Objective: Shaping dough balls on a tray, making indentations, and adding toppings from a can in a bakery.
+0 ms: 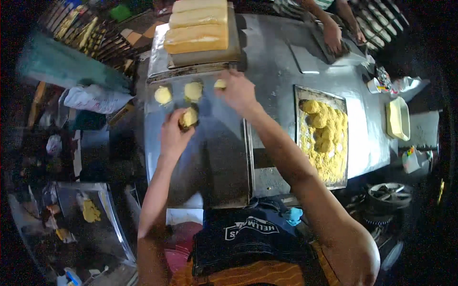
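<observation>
A dark flat baking tray (210, 157) lies in front of me. Two round pale-yellow dough pieces rest near its far edge: the left dough piece (163, 95) and the middle dough piece (193, 91). My left hand (173, 136) is closed round another yellow dough ball (189, 117), just nearer than the middle piece. At the far right of the tray, my right hand (237, 93) has its fingers closed at a further dough piece (220, 84), partly hidden by them. To the right, a shallow tray (346, 138) holds yellow crumbs (319, 162) and several crumb-coated balls (325, 124).
Long pale loaves (196, 38) sit on a pan beyond the dark tray. Across the metal table (267, 52), another person's hands (332, 38) work at a metal pan. A cream plastic tub (397, 119) stands at the right edge. Racks flank the far side.
</observation>
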The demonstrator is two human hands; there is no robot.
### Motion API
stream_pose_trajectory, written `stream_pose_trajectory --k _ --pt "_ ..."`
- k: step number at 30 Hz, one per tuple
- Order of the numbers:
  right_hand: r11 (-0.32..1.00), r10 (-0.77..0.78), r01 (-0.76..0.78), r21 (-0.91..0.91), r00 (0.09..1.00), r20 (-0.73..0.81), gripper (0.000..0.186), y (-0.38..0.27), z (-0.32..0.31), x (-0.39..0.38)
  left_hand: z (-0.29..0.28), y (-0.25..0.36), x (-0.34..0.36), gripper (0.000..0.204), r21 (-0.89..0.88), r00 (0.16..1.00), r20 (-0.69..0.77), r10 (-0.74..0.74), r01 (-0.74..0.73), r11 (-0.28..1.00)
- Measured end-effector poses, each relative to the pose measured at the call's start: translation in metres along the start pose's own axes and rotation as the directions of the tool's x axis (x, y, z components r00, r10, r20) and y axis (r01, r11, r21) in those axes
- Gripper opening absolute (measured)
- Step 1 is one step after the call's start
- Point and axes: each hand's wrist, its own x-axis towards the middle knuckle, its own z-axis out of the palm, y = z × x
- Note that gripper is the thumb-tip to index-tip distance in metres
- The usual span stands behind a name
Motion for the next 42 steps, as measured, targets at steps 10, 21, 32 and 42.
stream_pose_trajectory --k 10,21,32,42 --pt "0.98 0.193 -0.185 0.079 0.975 -0.111 0.043 0.209 -0.142 -0.095 0.036 0.082 -0.022 0.069 -0.003 0.986 -0.164 -0.021 0.021 1.0" --pt "0.931 0.118 -0.05 -0.362 0.979 0.166 0.058 0.423 -0.239 -0.212 0.341 0.26 0.087 0.079 -0.056 0.741 0.594 0.312 -0.349 0.935" --pt "0.798 0.587 -0.576 0.174 0.81 -0.011 0.039 0.294 -0.26 -0.219 0.265 0.231 0.03 0.066 -0.141 0.861 0.464 0.208 -0.16 0.977" --pt "0.971 0.011 -0.083 0.224 0.953 0.304 0.047 0.022 -0.092 -0.087 -0.026 0.035 -0.017 0.05 0.023 0.998 -0.051 0.044 -0.043 0.999"
